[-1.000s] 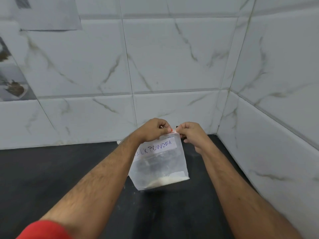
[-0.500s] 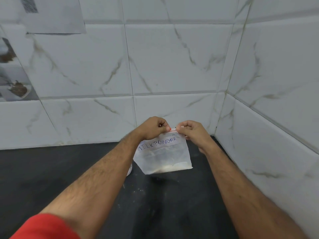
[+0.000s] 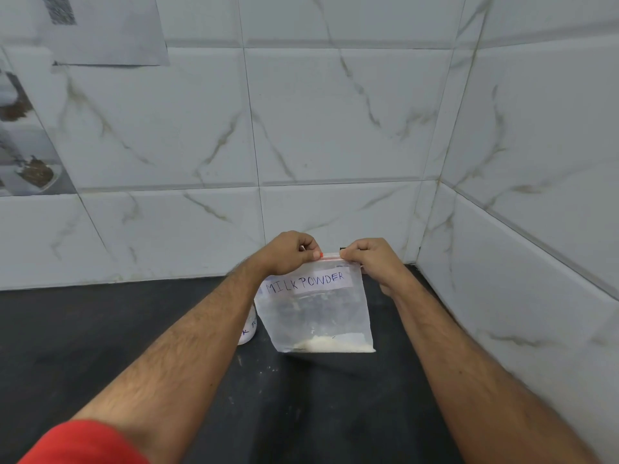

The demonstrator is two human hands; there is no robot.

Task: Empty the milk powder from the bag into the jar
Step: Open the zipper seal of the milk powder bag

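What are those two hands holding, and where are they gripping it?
A clear zip bag labelled MILK POWDER. The left hand and right hand each pinch its red zip strip at the top edge, one at each end.

Beyond the fingers rises a back wall (image 3: 335,122) of large white marble-look tiles with brown-grey veins. To their right a matching side wall (image 3: 536,162) meets it in a corner. Below the fingers lies a dark counter (image 3: 83,329), speckled white. Printed sheets (image 3: 107,28) hang upper left. Light is even.
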